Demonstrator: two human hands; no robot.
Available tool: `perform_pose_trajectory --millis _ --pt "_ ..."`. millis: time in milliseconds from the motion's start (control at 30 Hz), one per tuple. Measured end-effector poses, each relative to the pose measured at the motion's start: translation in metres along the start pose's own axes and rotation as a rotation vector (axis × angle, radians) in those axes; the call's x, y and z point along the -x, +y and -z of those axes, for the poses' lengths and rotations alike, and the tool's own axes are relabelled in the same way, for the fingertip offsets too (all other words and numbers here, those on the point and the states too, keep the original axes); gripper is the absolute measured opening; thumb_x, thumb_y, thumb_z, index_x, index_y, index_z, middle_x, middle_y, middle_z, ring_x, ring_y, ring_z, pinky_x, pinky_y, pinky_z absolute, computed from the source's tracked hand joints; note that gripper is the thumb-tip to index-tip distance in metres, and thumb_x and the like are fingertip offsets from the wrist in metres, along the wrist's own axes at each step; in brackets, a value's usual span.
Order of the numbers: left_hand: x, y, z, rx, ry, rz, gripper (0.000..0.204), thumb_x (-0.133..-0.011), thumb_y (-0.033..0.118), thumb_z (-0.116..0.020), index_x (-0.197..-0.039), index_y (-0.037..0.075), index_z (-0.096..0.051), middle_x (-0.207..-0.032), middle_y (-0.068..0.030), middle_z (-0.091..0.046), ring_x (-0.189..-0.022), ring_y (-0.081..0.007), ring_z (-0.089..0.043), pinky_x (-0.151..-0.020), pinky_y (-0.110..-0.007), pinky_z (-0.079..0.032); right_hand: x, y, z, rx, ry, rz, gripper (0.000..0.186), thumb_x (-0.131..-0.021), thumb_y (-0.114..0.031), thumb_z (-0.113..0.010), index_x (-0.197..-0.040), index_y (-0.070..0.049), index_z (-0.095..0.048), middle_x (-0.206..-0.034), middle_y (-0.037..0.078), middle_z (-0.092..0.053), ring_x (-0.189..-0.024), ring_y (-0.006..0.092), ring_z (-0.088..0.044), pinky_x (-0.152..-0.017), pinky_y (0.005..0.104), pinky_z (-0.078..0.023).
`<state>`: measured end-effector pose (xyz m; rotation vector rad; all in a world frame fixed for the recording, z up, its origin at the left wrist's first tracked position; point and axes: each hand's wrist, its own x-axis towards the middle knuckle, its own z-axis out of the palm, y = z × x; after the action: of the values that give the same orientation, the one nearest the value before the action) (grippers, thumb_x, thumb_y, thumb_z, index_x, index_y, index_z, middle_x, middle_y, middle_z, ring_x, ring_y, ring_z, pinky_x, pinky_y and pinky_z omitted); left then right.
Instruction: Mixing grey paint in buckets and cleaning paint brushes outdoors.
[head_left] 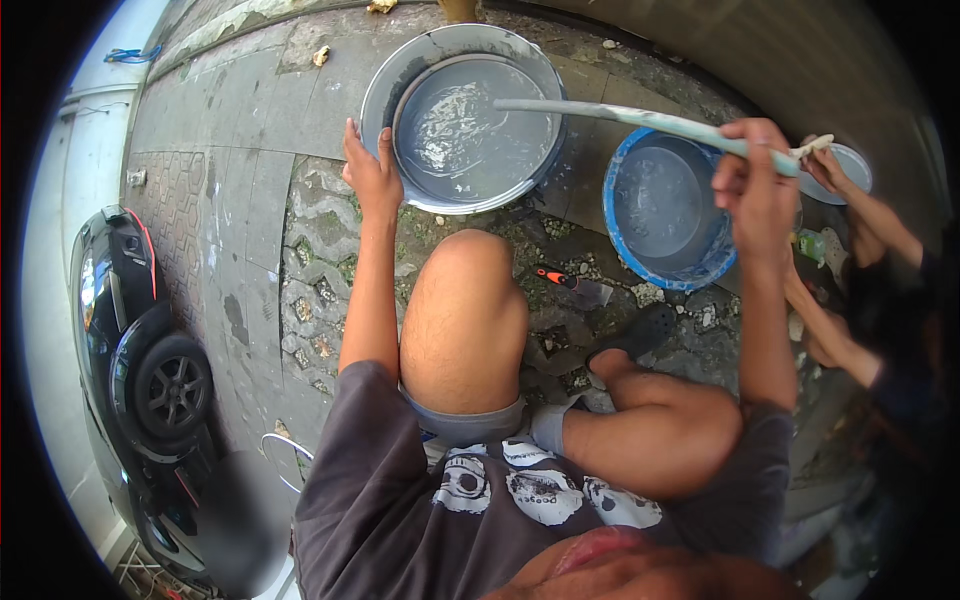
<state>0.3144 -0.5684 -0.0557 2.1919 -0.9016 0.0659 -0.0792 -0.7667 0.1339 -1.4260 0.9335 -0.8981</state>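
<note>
The grey basin (462, 118) sits far and a little left, holding cloudy liquid; a blue tub (668, 208) stands just right of it. The long pale stick (640, 118) runs nearly level from right to left — its far end reaches over the basin's liquid, its near end crosses above the tub. The right hand (757, 190) is clenched around the stick near its right end, so the stirring end lies to the left of that grip. The left hand (372, 172) clasps the basin's left rim (thumb over the edge), steadying it
</note>
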Motion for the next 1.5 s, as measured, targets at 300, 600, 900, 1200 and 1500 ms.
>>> perform_pose_trajectory --millis 300,600,900,1200,1500 --pt "0.001 0.005 0.001 -0.023 0.000 0.050 0.074 -0.101 0.050 -0.051 -0.150 -0.003 -0.032 -0.147 -0.0223 -0.047 -0.136 -0.0326 -0.046 -0.109 -0.049 -0.024 -0.001 0.040 -0.058 0.273 -0.241 0.193 0.027 -0.105 -0.027 -0.054 -0.099 -0.003 -0.066 -0.063 0.000 -0.059 -0.055 0.0030 -0.053 -0.050 0.0203 -0.038" --pt "0.000 0.004 -0.001 0.016 -0.009 0.056 0.077 -0.101 0.052 -0.050 -0.150 -0.003 -0.032 -0.147 -0.0225 -0.046 -0.136 -0.0333 -0.046 -0.110 -0.050 -0.023 -0.016 0.059 -0.055 0.074 -0.246 -0.096 0.032 -0.107 -0.029 -0.048 -0.099 -0.004 -0.065 -0.057 0.000 -0.056 -0.046 0.0038 -0.049 -0.042 0.0197 -0.035" --pt "-0.001 0.003 -0.001 0.013 0.005 0.079 0.076 -0.102 0.054 -0.046 -0.151 -0.003 -0.031 -0.147 -0.0227 -0.046 -0.135 -0.0342 -0.047 -0.110 -0.051 -0.024 -0.013 0.078 -0.047 -0.337 -0.130 -0.433 0.031 -0.107 -0.031 -0.045 -0.110 -0.003 -0.059 -0.063 0.006 -0.058 -0.045 0.0083 -0.050 -0.035 0.0197 -0.030" --pt "0.001 0.002 -0.001 0.073 0.025 0.078 0.073 -0.104 0.052 -0.043 -0.151 -0.003 -0.031 -0.146 -0.0235 -0.047 -0.134 -0.0348 -0.048 -0.109 -0.049 -0.027 -0.005 0.052 0.013 -0.512 0.007 -0.441 0.031 -0.106 -0.035 -0.048 -0.109 -0.005 -0.057 -0.062 0.003 -0.054 -0.045 0.0088 -0.047 -0.032 0.0202 -0.027" --pt "0.004 -0.003 -0.001 0.046 0.021 0.080 0.072 -0.104 0.051 -0.042 -0.150 -0.003 -0.033 -0.147 -0.0234 -0.047 -0.136 -0.0355 -0.047 -0.110 -0.050 -0.027 0.052 -0.001 0.108 -0.661 0.195 -0.289 0.032 -0.107 -0.033 -0.044 -0.110 -0.005 -0.059 -0.058 0.003 -0.045 -0.038 0.0093 -0.036 -0.028 0.0196 -0.025"
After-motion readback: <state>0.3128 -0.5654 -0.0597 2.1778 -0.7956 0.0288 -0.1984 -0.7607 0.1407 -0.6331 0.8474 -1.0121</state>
